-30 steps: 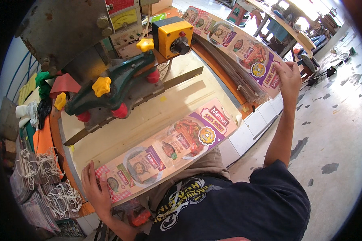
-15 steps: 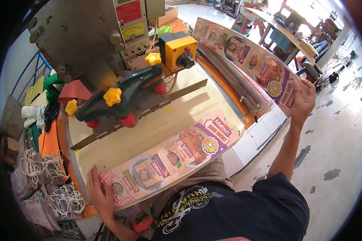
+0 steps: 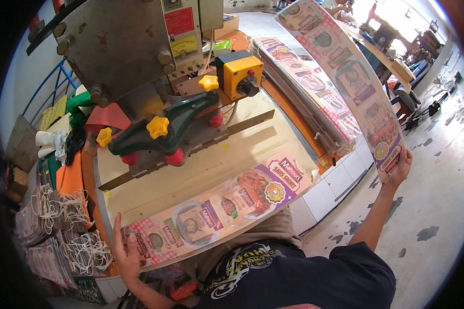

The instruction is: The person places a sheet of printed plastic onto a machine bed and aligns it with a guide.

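Observation:
A long printed plastic banner strip (image 3: 227,203), pink and purple with pictures of food and packets, lies along the near edge of the cream press bed (image 3: 154,206). At its left end rests my left hand (image 3: 126,255), fingers stretched out along the edge and thumb over the print. My right hand (image 3: 399,170) grips the lower end of a second, similar banner strip (image 3: 363,98), which slants up and away above the floor. Over the bed stands a heat-press sealing machine (image 3: 170,126) with a long metal bar (image 3: 191,154) and yellow star knobs.
Behind the bed at the right lies a stack of banner strips (image 3: 314,85) on an orange table. A yellow timer box (image 3: 242,77) sits beside the machine. Bundles with white cords (image 3: 82,247) are piled at the left. In the far right background, a person sits near a workbench (image 3: 371,51).
My right hand has moved slightly right and down, and its banner strip has swung up and right, uncovering the stack behind. My left hand stays at the lying strip's left end.

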Motion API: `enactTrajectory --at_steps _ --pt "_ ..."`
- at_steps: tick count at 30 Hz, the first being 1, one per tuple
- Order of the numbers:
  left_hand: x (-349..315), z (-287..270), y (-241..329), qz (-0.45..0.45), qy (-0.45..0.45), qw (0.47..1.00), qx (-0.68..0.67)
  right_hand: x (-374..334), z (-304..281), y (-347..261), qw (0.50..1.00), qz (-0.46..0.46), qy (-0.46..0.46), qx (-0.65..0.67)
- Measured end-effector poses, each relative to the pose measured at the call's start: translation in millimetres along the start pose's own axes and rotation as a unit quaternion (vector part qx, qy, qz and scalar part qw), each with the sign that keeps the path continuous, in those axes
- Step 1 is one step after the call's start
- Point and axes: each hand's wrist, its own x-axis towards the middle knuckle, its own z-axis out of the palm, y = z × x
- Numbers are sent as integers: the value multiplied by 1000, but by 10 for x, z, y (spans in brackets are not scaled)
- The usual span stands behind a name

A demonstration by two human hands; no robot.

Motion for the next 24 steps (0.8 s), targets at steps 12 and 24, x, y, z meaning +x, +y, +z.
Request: enactTrajectory --at_steps 12,24 --pt "-9 -39 35 -8 22 998 61 -157 -688 455 993 100 -53 21" --pt "-110 -70 -134 102 -31 855 -507 -377 516 411 956 123 -268 -10"
